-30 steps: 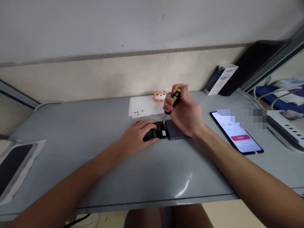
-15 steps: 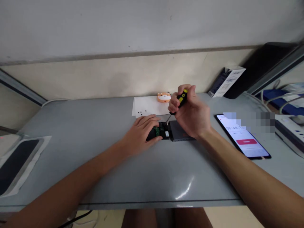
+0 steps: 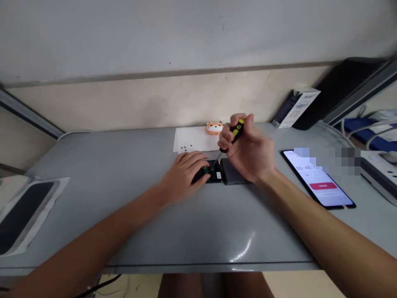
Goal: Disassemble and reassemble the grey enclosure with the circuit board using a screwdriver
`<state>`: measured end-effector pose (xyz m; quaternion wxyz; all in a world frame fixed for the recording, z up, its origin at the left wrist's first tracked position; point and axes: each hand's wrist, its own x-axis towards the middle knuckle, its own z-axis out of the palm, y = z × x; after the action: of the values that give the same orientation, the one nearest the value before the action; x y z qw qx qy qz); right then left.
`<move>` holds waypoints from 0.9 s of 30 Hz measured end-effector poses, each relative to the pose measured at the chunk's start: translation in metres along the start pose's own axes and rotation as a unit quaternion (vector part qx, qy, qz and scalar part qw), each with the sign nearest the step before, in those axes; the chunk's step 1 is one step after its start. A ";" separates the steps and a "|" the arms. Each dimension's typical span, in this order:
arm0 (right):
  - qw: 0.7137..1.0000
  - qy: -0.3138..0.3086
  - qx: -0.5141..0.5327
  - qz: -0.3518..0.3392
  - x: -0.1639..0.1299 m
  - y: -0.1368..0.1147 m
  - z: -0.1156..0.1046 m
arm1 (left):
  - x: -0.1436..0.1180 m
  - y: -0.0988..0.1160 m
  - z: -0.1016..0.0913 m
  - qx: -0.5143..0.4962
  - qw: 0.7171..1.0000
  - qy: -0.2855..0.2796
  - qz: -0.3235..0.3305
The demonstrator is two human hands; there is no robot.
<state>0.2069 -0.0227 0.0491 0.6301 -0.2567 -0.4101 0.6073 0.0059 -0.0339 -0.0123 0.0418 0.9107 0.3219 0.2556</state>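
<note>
My right hand (image 3: pixel 248 145) is wrapped round the black and yellow handle of a screwdriver (image 3: pixel 237 129). The thin shaft slants down to the left, its tip at an opened black electronic device (image 3: pixel 214 178) with a green circuit board and a white label. Over the left end of that device lies my left hand (image 3: pixel 186 176), fingers along the far edge and thumb along the near edge, gripping it against the table. A dark grey cover or case (image 3: pixel 234 176) adjoins the device on the right, partly behind my right wrist.
White paper (image 3: pixel 195 138) with several tiny dark screws (image 3: pixel 185 147) lies behind the device, an orange animal-faced case (image 3: pixel 214 128) on it. A phone (image 3: pixel 319 178) showing a timer is on the right, with a carton (image 3: pixel 296 107) and power strip (image 3: pixel 380 171). Another phone (image 3: pixel 25 213) lies left.
The screwdriver's tip has shifted slightly left and down over the circuit board, and its shaft leans more. My left hand still holds the device; the view has shifted slightly.
</note>
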 end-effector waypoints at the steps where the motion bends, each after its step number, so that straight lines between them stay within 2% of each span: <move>1: 1.000 0.000 0.002 0.002 0.000 0.000 0.000 | 0.000 0.000 0.000 0.001 1.000 0.002 0.000; 9: 1.000 0.018 -0.008 -0.004 0.000 0.000 0.001 | 0.000 -0.001 0.001 -0.003 1.000 0.008 0.001; 27: 1.000 0.007 -0.029 -0.012 -0.002 -0.001 0.002 | 0.000 0.000 0.001 0.001 1.000 0.022 0.013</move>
<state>0.2063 -0.0247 0.0506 0.6323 -0.2737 -0.4262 0.5862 0.0061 -0.0337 -0.0132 0.0304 0.9092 0.3108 0.2755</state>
